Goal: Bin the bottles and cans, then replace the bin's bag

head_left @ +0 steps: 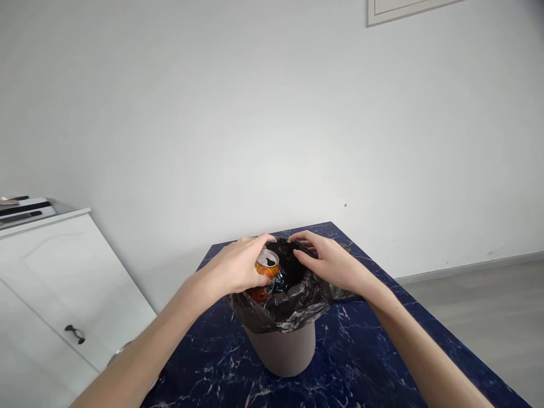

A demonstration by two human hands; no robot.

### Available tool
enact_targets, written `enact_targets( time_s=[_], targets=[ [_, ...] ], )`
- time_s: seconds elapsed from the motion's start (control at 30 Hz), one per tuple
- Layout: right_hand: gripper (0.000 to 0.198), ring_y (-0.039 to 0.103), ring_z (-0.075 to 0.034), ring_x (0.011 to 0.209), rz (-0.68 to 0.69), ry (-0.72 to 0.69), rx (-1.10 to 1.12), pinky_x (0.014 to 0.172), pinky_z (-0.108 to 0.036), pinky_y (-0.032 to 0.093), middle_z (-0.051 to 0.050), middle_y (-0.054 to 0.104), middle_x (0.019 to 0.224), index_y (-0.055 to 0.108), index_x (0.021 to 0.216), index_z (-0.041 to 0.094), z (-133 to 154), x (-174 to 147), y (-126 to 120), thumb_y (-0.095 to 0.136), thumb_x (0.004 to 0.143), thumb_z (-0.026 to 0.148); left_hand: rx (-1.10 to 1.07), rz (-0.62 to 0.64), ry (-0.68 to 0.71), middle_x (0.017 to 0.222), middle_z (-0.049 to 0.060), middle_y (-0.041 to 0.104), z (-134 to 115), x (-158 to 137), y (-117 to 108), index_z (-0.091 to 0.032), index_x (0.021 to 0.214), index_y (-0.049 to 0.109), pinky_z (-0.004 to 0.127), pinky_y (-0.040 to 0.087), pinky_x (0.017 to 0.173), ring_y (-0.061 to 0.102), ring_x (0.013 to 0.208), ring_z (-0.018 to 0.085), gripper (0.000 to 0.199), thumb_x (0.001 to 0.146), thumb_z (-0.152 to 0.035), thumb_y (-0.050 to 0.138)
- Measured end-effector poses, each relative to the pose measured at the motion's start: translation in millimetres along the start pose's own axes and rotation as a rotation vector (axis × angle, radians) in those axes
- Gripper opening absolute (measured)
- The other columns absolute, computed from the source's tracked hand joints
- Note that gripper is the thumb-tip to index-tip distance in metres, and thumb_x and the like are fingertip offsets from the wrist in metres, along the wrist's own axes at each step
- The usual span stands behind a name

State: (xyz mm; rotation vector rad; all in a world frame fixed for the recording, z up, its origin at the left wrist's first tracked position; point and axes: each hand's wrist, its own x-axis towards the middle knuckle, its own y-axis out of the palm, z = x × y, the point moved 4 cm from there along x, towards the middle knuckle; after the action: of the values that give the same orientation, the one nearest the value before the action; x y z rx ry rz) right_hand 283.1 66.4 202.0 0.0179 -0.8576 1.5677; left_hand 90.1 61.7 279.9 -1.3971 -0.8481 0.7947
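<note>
Middle of frame: left hand (238,266) holds orange can (266,272) over black bag (293,303) in small bin (284,351). Right hand (329,260) pinches bag rim, on blue table (365,351).

Domestic interior, likely a living or dining room. Landmark: dark blue marble-patterned table (374,351). On it, a small beige waste bin (284,354) lined with a black plastic bag (293,300). Left of the table, a white cabinet (55,283) with dark handle (75,334). Behind the table, plain white wall (255,113); right of it, grey floor (488,323) with skirting board.
</note>
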Motion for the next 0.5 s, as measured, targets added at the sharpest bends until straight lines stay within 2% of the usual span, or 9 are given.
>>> enact_targets(
  time_s=[0.3, 0.5],
  targets=[
    [0.029, 0.066, -0.029, 0.129, -0.001, 0.0, -0.004, 0.105, -0.048, 0.056, -0.006, 0.071, 0.136, 0.063, 0.128, 0.029, 0, -1, 0, 0.052, 0.102, 0.034, 0.087, 0.06, 0.009, 0.146, 0.014, 0.066, -7, 3, 12, -0.028, 0.147, 0.056, 0.047, 0.054, 0.099, 0.065, 0.129, 0.039, 0.078, 0.072, -0.032, 0.078],
    [0.031, 0.063, -0.03, 0.133, 0.015, 0.024, -0.005, 0.106, -0.049, 0.056, -0.007, 0.07, 0.138, 0.063, 0.131, 0.029, -3, -1, 0, 0.053, 0.103, 0.037, 0.122, 0.193, -0.046, 0.141, 0.019, 0.068, 1, 3, 21, -0.026, 0.152, 0.054, 0.044, 0.058, 0.083, 0.07, 0.119, 0.043, 0.087, 0.069, -0.028, 0.079]
  ],
)
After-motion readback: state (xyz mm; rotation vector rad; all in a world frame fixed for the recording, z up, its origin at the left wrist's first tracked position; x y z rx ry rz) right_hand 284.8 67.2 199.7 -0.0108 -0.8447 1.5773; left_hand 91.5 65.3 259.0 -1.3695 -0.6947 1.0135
